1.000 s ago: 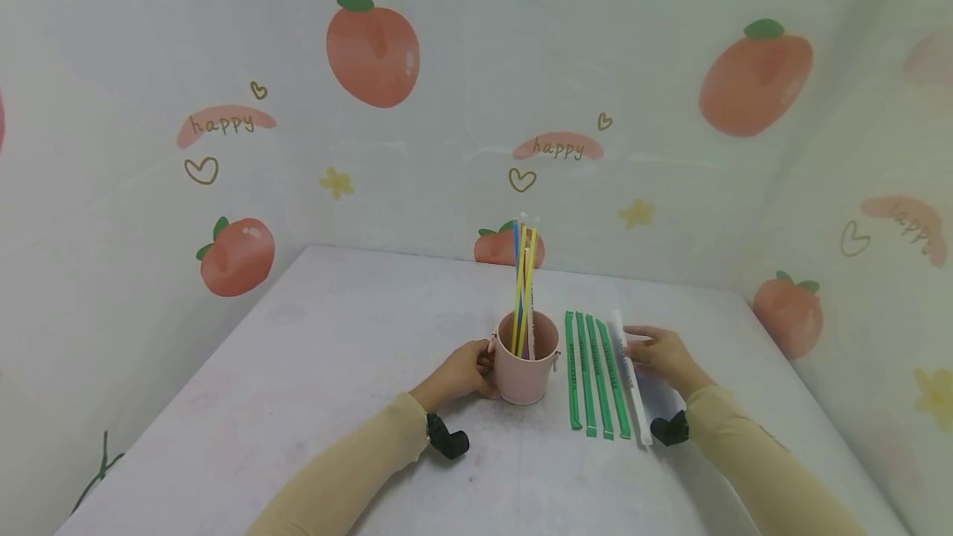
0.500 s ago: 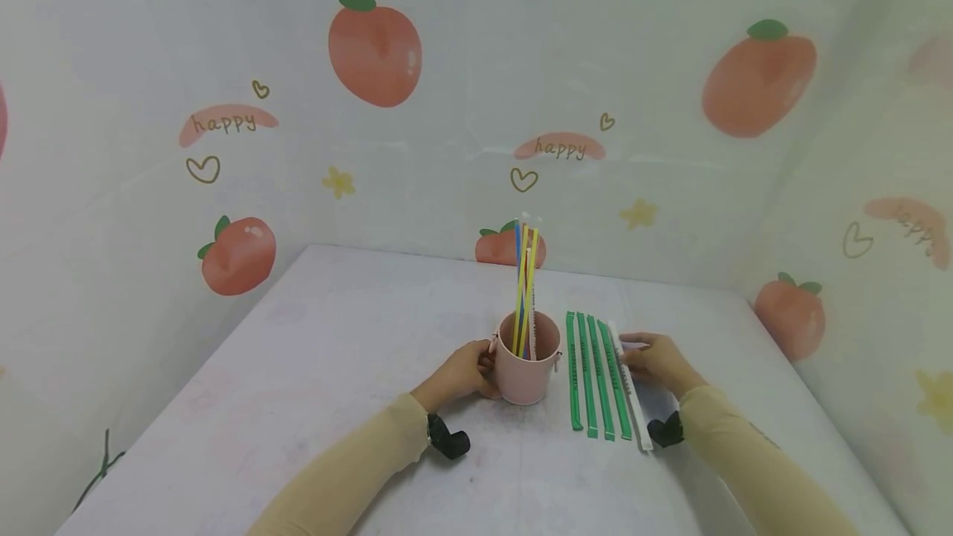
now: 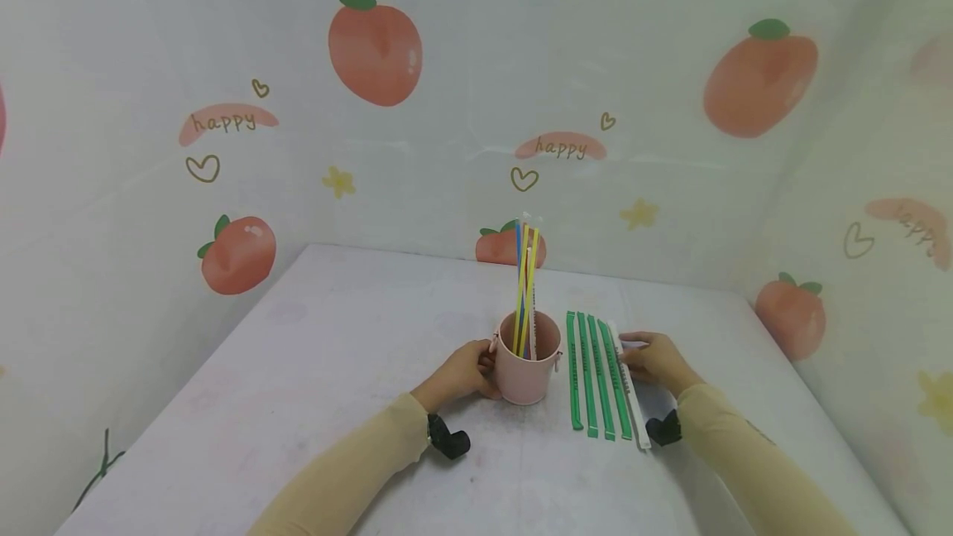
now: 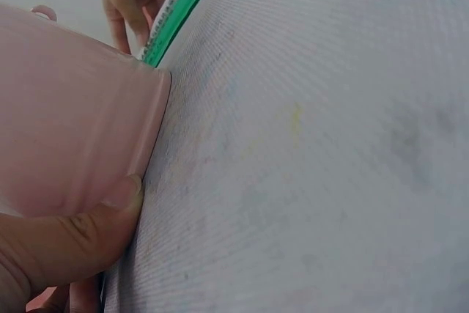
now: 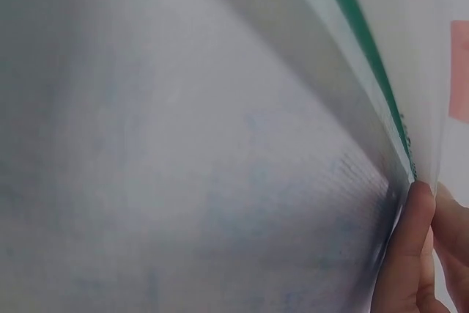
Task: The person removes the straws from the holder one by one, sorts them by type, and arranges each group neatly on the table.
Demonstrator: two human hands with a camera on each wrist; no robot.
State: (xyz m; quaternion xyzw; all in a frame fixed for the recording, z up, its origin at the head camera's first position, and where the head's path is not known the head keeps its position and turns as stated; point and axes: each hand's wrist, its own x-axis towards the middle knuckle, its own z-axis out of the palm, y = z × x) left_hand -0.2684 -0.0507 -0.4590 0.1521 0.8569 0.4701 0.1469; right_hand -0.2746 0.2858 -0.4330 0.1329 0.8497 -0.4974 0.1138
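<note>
Head view shows a long, thin white wrapped stick with dark printing point(image 3: 635, 408) lying on the white tabletop point(image 3: 335, 370) to the right of a pale pink round bucket with small side handles point(image 3: 524, 383), slanting so that its near end points away from the bucket. The right hand point(image 3: 658, 361), on the side of the stick farther from the bucket, pinches it near its upper half with the fingertips. Between bucket and white stick, four slim green wrapped sticks with dark printing point(image 3: 587, 379) lie side by side in a row, roughly lengthwise to the person, the last one just beside the white stick. Left of the bucket the tabletop runs broad to its left edge; behind the bucket its far edge meets a white cloth with printed peaches point(image 3: 447, 131), and right of the bucket, past the right hand, a narrower stretch ends at the right edge. The left hand point(image 3: 469, 370) grips the bucket's left side with bent fingers. Upright in the bucket, leaning a little, stand yellow sticks point(image 3: 520, 288), a blue stick point(image 3: 518, 238) and a white printed stick point(image 3: 533, 329), all rising well above the rim. Left wrist view has the left thumb pressed on the bucket wall close to its base, the other fingers mostly hidden; beyond the bucket, the right hand's fingers reach down to the white stick, with green beside it. Right wrist view is blurred, but thumb and finger close together on the white stick, a green strip alongside; the bucket cannot be made out there.
</note>
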